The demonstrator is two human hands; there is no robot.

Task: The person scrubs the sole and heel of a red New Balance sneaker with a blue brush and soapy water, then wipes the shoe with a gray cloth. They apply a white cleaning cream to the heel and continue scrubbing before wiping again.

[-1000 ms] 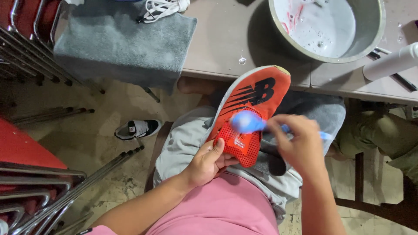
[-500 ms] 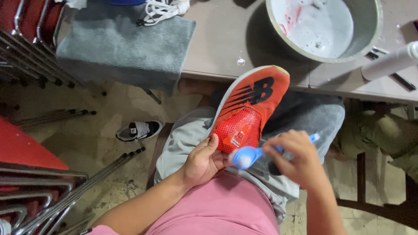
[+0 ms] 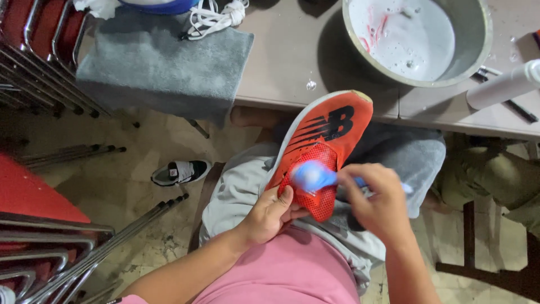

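1. The left hand (image 3: pixel 269 213) is clamped on the heel end of an orange mesh running shoe with black side stripes (image 3: pixel 320 146). It props the shoe across the lap with the toe pointing toward the table, probably so the mesh face turns up and stays steady.
2. The right hand (image 3: pixel 378 201) is closed around the handle of a small blue-handled brush (image 3: pixel 313 175). The brush head is blurred and sits on the mesh near the heel, just above the left thumb.
3. The shoe lies between both hands, its toe overlapping the edge of the grey tabletop (image 3: pixel 292 62).
4. A round metal basin of soapy white water (image 3: pixel 475 48) stands on the table just beyond the toe, within easy reach.
5. A grey towel (image 3: pixel 163 65) hangs over the table's left edge, with white laces (image 3: pixel 216 14) on it.
6. A black-and-white shoe (image 3: pixel 181 170) rests on the floor, well apart.
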